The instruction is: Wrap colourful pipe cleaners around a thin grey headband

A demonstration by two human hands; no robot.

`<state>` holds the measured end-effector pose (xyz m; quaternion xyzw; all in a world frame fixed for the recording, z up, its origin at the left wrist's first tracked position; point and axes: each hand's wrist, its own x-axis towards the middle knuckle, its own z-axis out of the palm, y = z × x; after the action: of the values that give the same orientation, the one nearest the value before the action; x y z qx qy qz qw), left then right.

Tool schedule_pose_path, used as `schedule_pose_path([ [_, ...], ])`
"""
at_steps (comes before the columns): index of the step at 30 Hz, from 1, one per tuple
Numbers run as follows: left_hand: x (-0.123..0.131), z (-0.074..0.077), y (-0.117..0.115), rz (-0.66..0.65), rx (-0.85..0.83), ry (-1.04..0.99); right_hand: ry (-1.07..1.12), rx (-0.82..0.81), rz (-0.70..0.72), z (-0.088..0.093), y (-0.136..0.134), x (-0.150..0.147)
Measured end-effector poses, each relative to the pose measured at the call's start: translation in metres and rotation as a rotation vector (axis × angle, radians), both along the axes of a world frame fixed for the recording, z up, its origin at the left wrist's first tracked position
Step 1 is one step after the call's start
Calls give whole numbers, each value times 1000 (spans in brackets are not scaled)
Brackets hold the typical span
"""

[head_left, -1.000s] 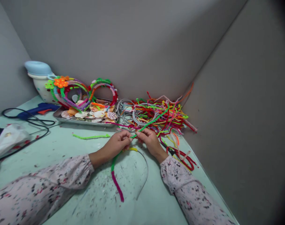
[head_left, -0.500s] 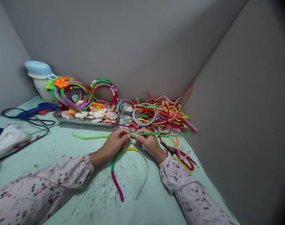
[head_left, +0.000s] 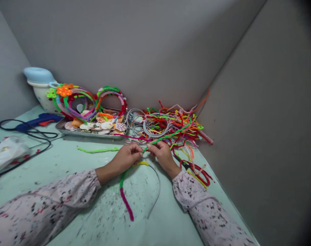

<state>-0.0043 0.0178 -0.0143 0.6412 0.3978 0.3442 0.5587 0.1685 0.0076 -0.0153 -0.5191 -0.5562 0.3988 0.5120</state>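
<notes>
Two hands (head_left: 124,159) (head_left: 163,156), fingers (head_left: 138,150) pinched on green pipe cleaner (head_left: 170,135), mint table (head_left: 68,165), grey walls (head_left: 145,51)

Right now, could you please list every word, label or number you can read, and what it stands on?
No text can be read. The blue glue gun, the lidded pot and the metal tray show no writing; dark marks on the plastic bag are too blurred.

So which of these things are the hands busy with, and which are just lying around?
In use:
- left hand, pinching the half-wrapped headband
- right hand, holding the green pipe cleaner

Lying about:
- fuzzy-wire pile
- tray of shells
- decorated hoops
- glue gun
- lime strand
- plastic bag
- lidded pot
</notes>
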Motion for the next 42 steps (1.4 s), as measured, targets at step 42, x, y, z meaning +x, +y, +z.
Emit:
schedule_pose_path([
  [42, -4, -1, -1, 23, 9, -104, 152, 22, 139, -1, 0, 2],
])
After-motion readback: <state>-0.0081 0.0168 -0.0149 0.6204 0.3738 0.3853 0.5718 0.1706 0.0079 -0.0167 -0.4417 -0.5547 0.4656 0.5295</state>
